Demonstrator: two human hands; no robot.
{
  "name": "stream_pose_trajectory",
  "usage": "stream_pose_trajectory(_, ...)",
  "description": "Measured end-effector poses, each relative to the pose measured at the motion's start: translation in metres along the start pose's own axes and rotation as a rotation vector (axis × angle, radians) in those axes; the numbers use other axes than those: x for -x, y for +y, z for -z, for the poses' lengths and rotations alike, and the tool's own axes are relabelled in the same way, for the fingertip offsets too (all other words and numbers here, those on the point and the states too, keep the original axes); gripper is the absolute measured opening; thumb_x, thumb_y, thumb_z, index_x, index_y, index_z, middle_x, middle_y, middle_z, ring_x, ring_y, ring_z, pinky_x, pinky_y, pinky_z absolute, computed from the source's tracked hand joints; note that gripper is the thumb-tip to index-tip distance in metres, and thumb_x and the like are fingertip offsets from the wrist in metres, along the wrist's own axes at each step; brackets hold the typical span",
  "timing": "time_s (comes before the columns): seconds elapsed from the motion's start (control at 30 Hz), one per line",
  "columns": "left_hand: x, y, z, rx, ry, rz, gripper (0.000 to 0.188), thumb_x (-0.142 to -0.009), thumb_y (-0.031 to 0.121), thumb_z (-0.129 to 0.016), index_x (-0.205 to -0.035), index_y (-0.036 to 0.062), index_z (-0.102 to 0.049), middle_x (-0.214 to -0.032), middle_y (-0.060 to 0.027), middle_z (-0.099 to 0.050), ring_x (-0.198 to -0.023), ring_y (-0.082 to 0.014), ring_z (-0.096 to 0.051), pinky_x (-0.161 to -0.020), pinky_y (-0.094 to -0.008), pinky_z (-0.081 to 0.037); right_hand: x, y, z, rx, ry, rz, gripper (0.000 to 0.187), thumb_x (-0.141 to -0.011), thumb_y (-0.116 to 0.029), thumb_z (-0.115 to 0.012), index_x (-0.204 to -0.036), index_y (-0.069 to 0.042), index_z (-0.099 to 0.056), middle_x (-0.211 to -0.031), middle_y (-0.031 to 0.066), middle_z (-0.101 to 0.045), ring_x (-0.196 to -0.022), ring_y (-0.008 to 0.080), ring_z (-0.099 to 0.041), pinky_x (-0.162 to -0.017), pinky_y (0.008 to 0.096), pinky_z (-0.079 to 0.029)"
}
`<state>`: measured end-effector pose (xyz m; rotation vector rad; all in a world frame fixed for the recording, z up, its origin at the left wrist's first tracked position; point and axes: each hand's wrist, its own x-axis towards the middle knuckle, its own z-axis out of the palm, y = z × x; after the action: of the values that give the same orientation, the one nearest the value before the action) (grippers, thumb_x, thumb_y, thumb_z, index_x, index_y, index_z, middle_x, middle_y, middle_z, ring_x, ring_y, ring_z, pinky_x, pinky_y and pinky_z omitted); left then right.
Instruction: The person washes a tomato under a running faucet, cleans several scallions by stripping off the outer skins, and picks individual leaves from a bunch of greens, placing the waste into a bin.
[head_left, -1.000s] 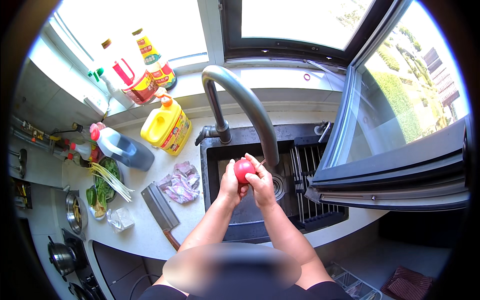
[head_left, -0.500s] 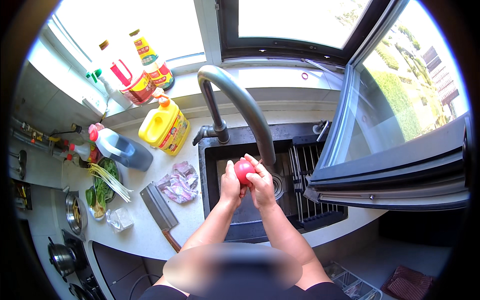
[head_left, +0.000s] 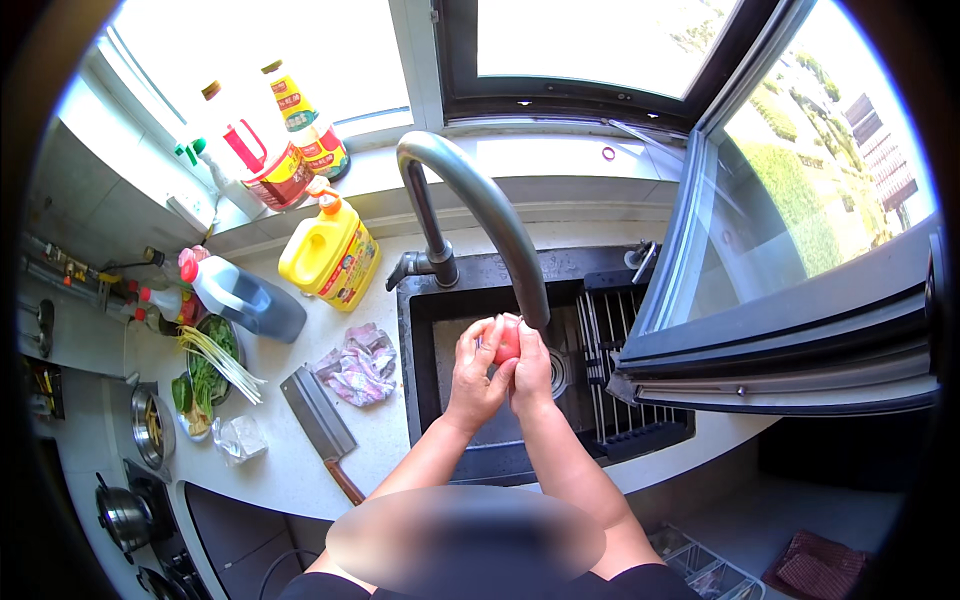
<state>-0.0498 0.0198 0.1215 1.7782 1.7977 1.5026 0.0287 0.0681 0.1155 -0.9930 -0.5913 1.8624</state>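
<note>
Over the black sink (head_left: 425, 330), a round pinkish-red tomato (head_left: 509, 344) is held between both my hands, beneath the faucet spout (head_left: 525, 255). My left hand (head_left: 478, 370) closes on its left side, with the thumb across the near face. From the other side my right hand (head_left: 531, 370) wraps it, fingertips near its top. Fingers hide most of the tomato.
A dark drying rack (head_left: 610, 370) spans the sink's right side, below an open window sash (head_left: 780, 360). Left on the counter lie a cleaver (head_left: 318, 415), a crumpled cloth (head_left: 358, 368), a yellow jug (head_left: 335, 255), a dark-liquid bottle (head_left: 250, 300) and greens (head_left: 212, 370).
The tomato has shifted slightly right and is more covered by my fingers. My left fingers have moved up over it, and my right hand has turned more upright.
</note>
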Motion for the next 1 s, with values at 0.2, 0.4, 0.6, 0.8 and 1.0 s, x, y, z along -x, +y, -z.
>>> stream_pose_trajectory(0.2,-0.002,0.004,0.003,0.825,0.081,0.597,0.049,-0.083,0.007,-0.062,-0.127,-0.0015,-0.043,-0.123,-0.0111,-0.050,-0.109,-0.0181,-0.050,-0.093,-0.0294,-0.041,0.018,-0.002,0.003,0.079,-0.202,0.029,0.044,-0.095,-0.035,-0.044,-0.122,-0.001,-0.046,-0.115,0.0072,-0.051,-0.105,0.0132,-0.049,-0.091,0.0265,-0.039)
stream_pose_trajectory(0.4,-0.014,0.000,0.004,0.868,0.233,0.717,0.026,-0.090,0.011,-0.055,-0.113,-0.0009,-0.056,-0.108,-0.0088,-0.059,-0.097,-0.0144,-0.055,-0.086,-0.0267,-0.044,0.026,0.014,0.003,0.104,-0.268,0.139,0.056,-0.092,-0.029,-0.051,-0.135,0.001,-0.032,-0.131,0.0101,-0.041,-0.120,0.0165,-0.039,-0.101,0.0289,-0.031)
stream_pose_trajectory(0.6,-0.007,-0.008,-0.010,0.575,0.057,0.519,0.032,-0.092,0.011,-0.049,-0.121,-0.0016,-0.049,-0.107,-0.0069,-0.058,-0.096,-0.0120,-0.055,-0.086,-0.0247,-0.044,0.027,0.014,-0.003,-0.052,-0.122,0.112,0.046,-0.095,-0.029,-0.043,-0.131,-0.001,-0.036,-0.123,0.0084,-0.046,-0.113,0.0152,-0.045,-0.097,0.0286,-0.036)
stream_pose_trajectory(0.8,0.008,0.012,-0.012,0.775,0.002,0.598,0.048,-0.089,-0.001,-0.045,-0.135,-0.0022,-0.031,-0.134,-0.0137,-0.039,-0.123,-0.0196,-0.039,-0.104,-0.0296,-0.030,0.014,0.007,0.002,-0.053,-0.041,0.058,0.039,-0.096,-0.033,-0.039,-0.121,-0.003,-0.042,-0.112,0.0094,-0.050,-0.103,0.0163,-0.049,-0.092,0.0292,-0.040)
stream_pose_trajectory(1.0,0.001,0.009,-0.016,0.883,0.191,0.727,0.040,-0.089,0.008,-0.055,-0.126,-0.0019,-0.042,-0.118,-0.0119,-0.053,-0.106,-0.0157,-0.052,-0.092,-0.0273,-0.042,0.021,0.008,-0.005,-0.135,-0.080,0.074,0.041,-0.095,-0.029,-0.042,-0.125,-0.001,-0.039,-0.118,0.0097,-0.048,-0.109,0.0174,-0.047,-0.096,0.0307,-0.037)
